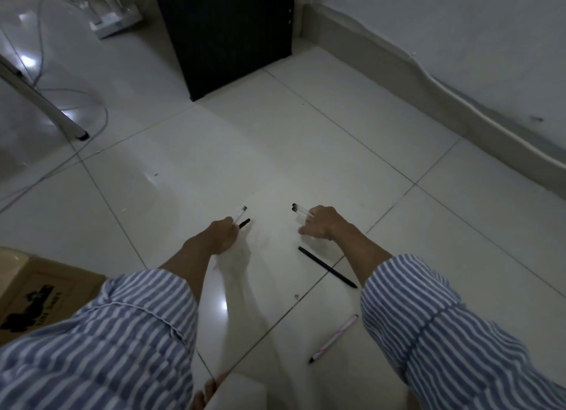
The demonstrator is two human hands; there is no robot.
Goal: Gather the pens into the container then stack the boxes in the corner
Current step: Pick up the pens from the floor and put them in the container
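My left hand (225, 233) is closed around two pens, one clear (240, 215) and one black (244, 223), low over the white tiled floor. My right hand (320, 224) grips a few clear pens with black caps (299, 209) that stick out to the left. A long black pen (327, 267) lies on the floor just below my right hand. A pink-and-white striped pen (334, 338) lies nearer to me, beside my right sleeve. A brown cardboard box (36, 290) sits at the lower left. A white object (235, 391) at the bottom edge may be the container.
A black cabinet (226, 33) stands at the back centre, next to the grey wall and skirting (428, 82) on the right. A metal leg (46, 103), loose cables (61, 161) and a white power strip (113, 20) lie at the left. My bare toes (205, 392) show at the bottom.
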